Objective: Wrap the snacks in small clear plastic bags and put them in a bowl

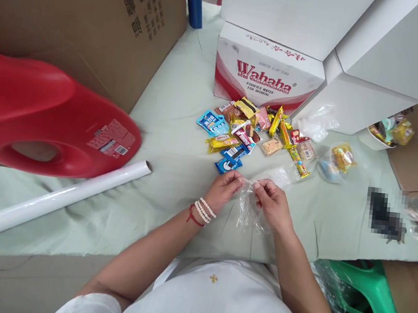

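My left hand point(224, 188) and my right hand point(273, 200) both pinch the top edge of a clear plastic bag point(248, 210), which hangs between them over the pale green cloth point(173, 143). Both hands are closed on the bag's rim. Just beyond them lies a heap of small wrapped snacks point(250, 133), blue, yellow, red and pink, none touched by either hand. To the right of the heap sits a filled clear bag of snacks point(337, 160).
A Wahaha water carton point(266, 75) stands behind the snacks under white boxes point(355, 47). A red plastic stool point(45, 114) and a white roll point(59, 195) lie at left by a big cardboard box point(96, 20). A green stool point(374, 293) is lower right.
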The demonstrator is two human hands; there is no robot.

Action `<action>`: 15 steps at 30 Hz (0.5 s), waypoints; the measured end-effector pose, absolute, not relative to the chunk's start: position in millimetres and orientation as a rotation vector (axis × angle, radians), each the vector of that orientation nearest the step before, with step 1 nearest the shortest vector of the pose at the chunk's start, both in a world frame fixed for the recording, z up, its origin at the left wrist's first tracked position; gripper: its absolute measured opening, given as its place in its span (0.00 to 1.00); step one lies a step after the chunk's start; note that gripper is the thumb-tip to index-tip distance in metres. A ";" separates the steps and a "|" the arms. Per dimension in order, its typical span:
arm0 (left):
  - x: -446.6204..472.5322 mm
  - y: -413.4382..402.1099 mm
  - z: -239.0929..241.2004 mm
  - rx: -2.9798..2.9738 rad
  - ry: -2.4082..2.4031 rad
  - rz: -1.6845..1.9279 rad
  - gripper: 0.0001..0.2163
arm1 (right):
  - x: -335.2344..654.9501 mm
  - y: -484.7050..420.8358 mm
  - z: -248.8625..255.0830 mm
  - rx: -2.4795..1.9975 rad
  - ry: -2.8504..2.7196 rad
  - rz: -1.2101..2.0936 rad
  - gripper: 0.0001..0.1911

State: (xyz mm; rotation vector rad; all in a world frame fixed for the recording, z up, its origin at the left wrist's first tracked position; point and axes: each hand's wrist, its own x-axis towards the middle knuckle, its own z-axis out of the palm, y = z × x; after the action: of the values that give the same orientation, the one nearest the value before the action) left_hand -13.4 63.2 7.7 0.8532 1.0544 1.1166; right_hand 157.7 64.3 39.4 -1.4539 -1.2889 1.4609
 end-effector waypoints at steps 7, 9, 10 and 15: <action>-10.7 59.3 7.0 0.885 1.021 1.152 0.18 | 172.7 56.4 37.1 -1.463 -1.261 1.477 0.17; -10.1 58.0 7.4 0.923 1.023 1.135 0.19 | 175.0 55.0 38.7 -1.486 -1.275 1.455 0.18; -9.2 57.2 8.0 0.949 1.026 1.122 0.19 | 176.0 54.8 40.2 -1.500 -1.289 1.428 0.18; 3.4 51.0 15.9 1.175 1.145 1.090 0.14 | 179.7 54.5 51.6 -1.511 -1.575 1.247 0.18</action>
State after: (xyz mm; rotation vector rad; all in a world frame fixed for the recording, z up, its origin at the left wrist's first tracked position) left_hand 3.4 51.0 15.9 1.1748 1.1451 1.0901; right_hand 179.7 54.5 51.6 -1.5115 -1.5754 1.2474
